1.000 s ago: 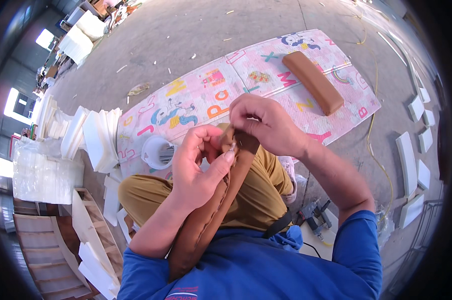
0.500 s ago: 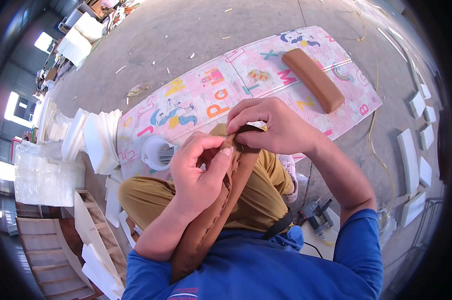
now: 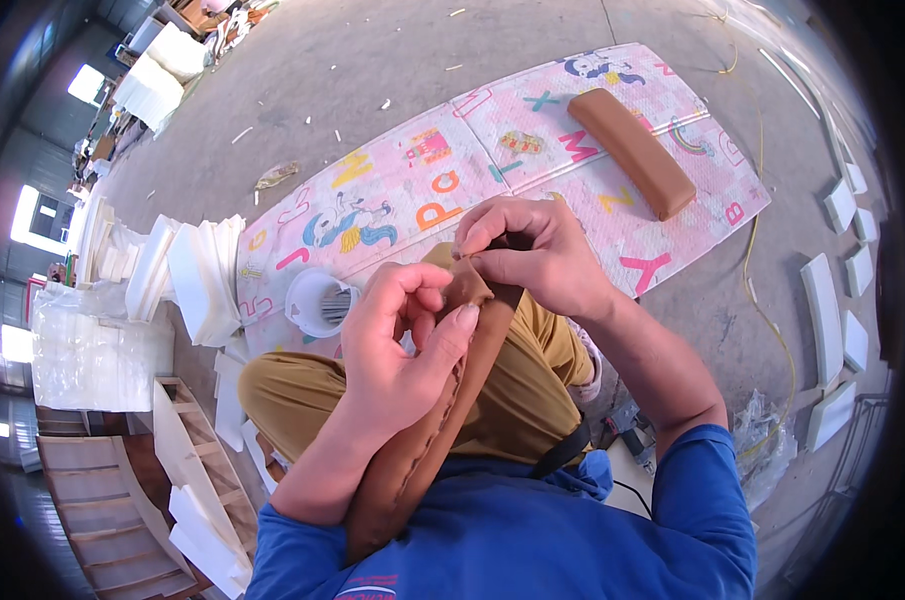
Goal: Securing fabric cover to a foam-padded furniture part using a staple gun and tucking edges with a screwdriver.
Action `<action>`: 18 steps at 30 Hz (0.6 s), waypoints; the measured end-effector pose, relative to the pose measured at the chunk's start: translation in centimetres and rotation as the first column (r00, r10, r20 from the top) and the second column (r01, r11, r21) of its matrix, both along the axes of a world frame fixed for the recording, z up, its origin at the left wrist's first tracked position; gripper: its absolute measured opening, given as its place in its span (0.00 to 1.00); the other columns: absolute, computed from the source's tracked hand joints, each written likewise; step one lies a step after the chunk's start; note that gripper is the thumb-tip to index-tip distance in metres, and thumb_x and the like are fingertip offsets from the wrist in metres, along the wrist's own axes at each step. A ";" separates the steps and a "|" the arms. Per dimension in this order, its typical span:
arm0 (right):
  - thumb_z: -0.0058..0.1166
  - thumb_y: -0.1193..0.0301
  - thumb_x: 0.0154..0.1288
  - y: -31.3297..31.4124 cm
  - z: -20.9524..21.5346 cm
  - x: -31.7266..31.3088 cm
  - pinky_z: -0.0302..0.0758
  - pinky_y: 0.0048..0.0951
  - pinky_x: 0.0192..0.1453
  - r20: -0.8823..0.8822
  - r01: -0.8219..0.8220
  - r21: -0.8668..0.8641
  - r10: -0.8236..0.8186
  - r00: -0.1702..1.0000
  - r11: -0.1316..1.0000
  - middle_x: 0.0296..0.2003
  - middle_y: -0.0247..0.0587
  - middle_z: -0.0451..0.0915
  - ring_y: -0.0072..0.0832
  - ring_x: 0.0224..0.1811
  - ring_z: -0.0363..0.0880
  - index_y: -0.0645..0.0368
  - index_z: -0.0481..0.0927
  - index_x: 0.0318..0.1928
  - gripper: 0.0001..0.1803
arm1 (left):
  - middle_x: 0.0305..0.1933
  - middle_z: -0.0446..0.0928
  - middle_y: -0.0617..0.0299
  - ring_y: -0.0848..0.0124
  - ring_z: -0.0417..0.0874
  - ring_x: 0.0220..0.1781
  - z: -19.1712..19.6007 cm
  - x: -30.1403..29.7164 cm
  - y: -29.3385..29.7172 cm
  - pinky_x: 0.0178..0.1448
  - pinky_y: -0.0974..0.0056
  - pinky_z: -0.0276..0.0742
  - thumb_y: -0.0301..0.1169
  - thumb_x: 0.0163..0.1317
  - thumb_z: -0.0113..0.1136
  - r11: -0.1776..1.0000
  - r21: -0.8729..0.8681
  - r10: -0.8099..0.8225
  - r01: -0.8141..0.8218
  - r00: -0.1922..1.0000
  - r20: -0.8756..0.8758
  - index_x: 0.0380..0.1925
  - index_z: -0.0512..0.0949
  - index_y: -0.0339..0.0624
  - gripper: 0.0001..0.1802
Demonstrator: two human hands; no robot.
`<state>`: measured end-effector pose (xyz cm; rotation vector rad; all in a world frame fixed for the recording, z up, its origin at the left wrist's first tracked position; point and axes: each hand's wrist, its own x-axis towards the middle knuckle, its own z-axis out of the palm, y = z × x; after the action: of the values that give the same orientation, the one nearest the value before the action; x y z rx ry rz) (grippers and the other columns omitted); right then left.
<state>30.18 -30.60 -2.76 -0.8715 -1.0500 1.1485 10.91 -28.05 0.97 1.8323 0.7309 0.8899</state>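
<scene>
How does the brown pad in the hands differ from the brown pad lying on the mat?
The held brown pad rests along the person's lap, gripped at its far end by the left hand and right hand; the mat pad lies flat and untouched on the play mat. The held one shows a stitched seam; the other looks smooth. Both are long and brown.

Your view holds no screens or signs. At your far left stands a large bundle wrapped in clear plastic [image 3: 97, 345], pale and boxy. By your right elbow a crumpled clear plastic bag [image 3: 767, 440] lies on the concrete floor [image 3: 372, 80]. A small red label [image 3: 372, 588] sits on your blue shirt.
</scene>
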 end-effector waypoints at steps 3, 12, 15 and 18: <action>0.61 0.83 0.57 0.1 -0.5 -0.1 0.75 0.20 0.43 -0.035 0.014 0.027 -0.013 0.999 1.000 0.37 0.33 0.82 0.17 0.38 0.80 0.65 0.83 0.34 0.04 | 0.33 0.71 0.68 0.87 0.65 0.23 0.9 0.4 0.5 0.26 0.79 0.60 0.24 0.57 0.70 1.000 0.024 -0.009 0.012 0.992 -0.129 0.43 0.75 0.36 0.16; 0.60 0.86 0.54 0.2 -1.8 1.1 0.76 0.28 0.51 -0.038 -0.049 0.175 0.057 0.998 0.983 0.41 0.40 0.82 0.26 0.45 0.80 0.64 0.83 0.36 0.08 | 0.19 0.68 0.74 0.88 0.64 0.20 -0.3 2.8 0.6 0.22 0.77 0.60 0.18 0.56 0.65 0.941 0.337 0.084 -0.030 0.986 -0.146 0.32 0.74 0.37 0.09; 0.60 0.85 0.52 -0.2 -1.0 1.8 0.74 0.32 0.57 -0.029 -0.090 0.216 0.098 0.995 0.972 0.43 0.43 0.82 0.30 0.50 0.79 0.64 0.84 0.38 0.11 | 0.19 0.68 0.73 0.88 0.64 0.21 -0.6 2.8 0.5 0.23 0.77 0.61 0.17 0.56 0.64 0.956 0.293 0.064 -0.033 0.993 -0.097 0.31 0.74 0.37 0.08; 0.59 0.83 0.50 -0.3 -0.1 2.1 0.72 0.33 0.60 0.098 -0.129 0.229 0.109 0.989 0.965 0.45 0.42 0.82 0.32 0.53 0.78 0.64 0.85 0.41 0.15 | 0.19 0.68 0.72 0.88 0.64 0.21 -0.6 2.9 0.5 0.23 0.78 0.61 0.17 0.55 0.64 0.940 0.340 0.050 -0.018 0.995 -0.085 0.31 0.73 0.37 0.09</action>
<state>32.30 -30.90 -2.90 -0.6818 -1.2941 1.0672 13.79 -27.52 0.39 2.1828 0.7007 1.0071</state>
